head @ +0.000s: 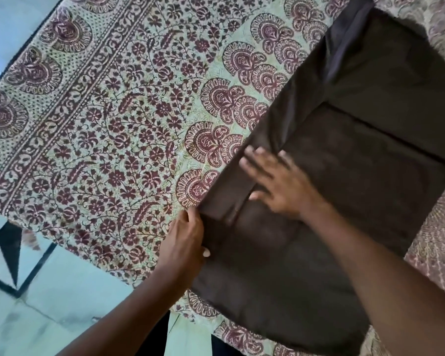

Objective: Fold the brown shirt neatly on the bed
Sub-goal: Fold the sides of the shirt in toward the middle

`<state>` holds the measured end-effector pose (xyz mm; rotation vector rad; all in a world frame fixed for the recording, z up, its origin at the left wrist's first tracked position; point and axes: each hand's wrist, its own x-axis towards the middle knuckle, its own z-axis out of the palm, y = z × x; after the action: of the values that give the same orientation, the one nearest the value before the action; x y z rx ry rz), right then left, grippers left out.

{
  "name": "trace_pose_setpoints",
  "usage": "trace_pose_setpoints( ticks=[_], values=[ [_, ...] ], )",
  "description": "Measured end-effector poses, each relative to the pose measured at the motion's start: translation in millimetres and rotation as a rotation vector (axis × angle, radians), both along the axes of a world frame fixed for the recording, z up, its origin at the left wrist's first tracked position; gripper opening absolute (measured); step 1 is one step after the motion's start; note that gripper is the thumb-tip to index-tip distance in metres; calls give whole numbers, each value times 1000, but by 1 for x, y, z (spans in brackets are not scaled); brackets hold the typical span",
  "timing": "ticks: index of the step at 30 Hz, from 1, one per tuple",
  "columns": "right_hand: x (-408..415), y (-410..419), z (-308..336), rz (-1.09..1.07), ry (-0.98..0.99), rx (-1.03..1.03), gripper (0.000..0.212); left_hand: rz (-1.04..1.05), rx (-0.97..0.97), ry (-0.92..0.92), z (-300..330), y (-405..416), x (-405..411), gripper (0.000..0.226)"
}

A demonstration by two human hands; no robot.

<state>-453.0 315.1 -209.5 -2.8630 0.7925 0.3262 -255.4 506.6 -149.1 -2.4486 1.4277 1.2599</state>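
Dark brown soft cotton shirt [344, 155] lies part-folded on the floral-print bedspread [100, 111], left hand [184, 242] pinching its folded left edge, right hand [278, 181] flat and open pressing it; looks light, limp, so grip hems.

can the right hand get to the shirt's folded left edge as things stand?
Probably yes. The right hand already lies flat on the brown shirt, fingertips near the folded strip along its left edge. Nothing lies between them; the left hand pinches that edge lower down, leaving the upper part free.
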Motion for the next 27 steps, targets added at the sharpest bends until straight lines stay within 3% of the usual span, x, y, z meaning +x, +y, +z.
trace_pose_setpoints(
  ticks=[3, 5, 7, 10, 14, 19, 22, 24, 27],
  values=[
    [-13, -48, 14, -272, 57, 14, 82, -40, 78, -35, 12, -15, -1, 65],
    [-9, -57, 18, -222, 28, 13, 81, -126, 105, -94, 25, -36, -5, 56],
    [-6, -59, 22, -160, -20, -26, 77, -263, -23, -207, 33, -64, -11, 54],
    [-8, -69, 18, -77, -34, -51, 75, -484, -373, -249, 20, -105, -20, 84],
    [-19, -101, 2, 139, 52, -36, 84, -645, -125, -162, -18, -133, -4, 130],
    [-30, -164, 18, -152, 103, -48, 93, -666, -28, -190, -27, -139, -1, 144],
    [-29, -175, 29, -139, 87, -32, 100, -637, -63, -196, -19, -148, -5, 151],
    [-29, -167, 29, -18, 77, -29, 95, -584, -101, -154, -14, -157, -5, 139],
    [-39, -156, 16, 62, 81, 4, 87, -408, -230, -85, -13, -169, -5, 91]
  ],
)
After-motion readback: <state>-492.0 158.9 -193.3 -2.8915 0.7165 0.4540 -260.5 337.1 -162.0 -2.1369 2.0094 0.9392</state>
